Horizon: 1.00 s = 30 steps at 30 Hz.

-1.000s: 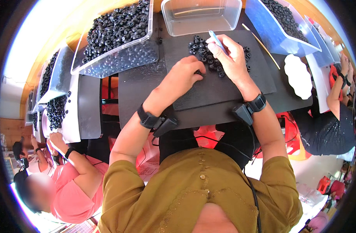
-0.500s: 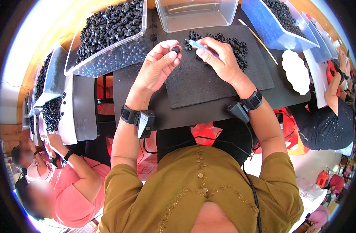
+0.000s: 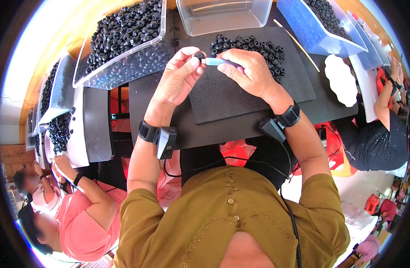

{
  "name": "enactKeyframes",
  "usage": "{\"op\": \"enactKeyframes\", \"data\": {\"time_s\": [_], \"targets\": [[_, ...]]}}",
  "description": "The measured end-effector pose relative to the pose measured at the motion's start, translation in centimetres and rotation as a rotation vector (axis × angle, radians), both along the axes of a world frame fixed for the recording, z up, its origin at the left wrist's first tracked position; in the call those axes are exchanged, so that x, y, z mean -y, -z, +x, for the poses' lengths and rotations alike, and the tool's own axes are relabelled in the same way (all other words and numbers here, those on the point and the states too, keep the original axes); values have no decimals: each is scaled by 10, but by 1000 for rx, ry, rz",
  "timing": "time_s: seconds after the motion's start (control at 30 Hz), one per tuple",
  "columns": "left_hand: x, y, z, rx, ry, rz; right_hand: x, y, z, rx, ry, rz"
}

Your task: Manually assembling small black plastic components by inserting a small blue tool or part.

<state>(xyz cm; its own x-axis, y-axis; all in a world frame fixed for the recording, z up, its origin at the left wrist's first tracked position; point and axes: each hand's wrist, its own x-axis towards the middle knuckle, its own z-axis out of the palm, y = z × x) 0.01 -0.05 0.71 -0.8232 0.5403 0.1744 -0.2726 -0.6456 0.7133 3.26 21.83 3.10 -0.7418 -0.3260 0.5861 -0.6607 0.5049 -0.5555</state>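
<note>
My left hand (image 3: 180, 80) pinches a small round black part (image 3: 199, 55) between thumb and fingertips. In my right hand (image 3: 255, 76) is a slim tool with a light blue handle (image 3: 216, 61); its short tip meets the black part, and its exact kind is hard to make out. Both hands are raised over a dark square board (image 3: 254, 96). Just beyond them, a pile of similar black parts with holes (image 3: 271, 56) lies on the board's far side.
Beyond the board stands a clear plastic bin (image 3: 223, 24). Bins heaped with black parts flank it, one at left (image 3: 124, 35), one at right (image 3: 332, 27). A thin stick (image 3: 299, 47) and a white scalloped piece (image 3: 340, 80) lie right. Other people work on both sides.
My right hand has brought the blue-handled tool left and down, so its tip now touches the black part. My left hand still pinches that part, almost unmoved.
</note>
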Motion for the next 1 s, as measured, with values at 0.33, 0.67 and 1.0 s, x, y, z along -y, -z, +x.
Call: {"op": "enactKeyframes", "data": {"time_s": [0.33,0.67,1.0], "targets": [[1,3,-1,-17,32,-2,0,2,0,-30,27,17],[1,0,2,-7,57,-13,2,0,1,-43,42,2],[-13,-7,20,-140,282,-96,-24,8,-26,104,331,-240]]}}
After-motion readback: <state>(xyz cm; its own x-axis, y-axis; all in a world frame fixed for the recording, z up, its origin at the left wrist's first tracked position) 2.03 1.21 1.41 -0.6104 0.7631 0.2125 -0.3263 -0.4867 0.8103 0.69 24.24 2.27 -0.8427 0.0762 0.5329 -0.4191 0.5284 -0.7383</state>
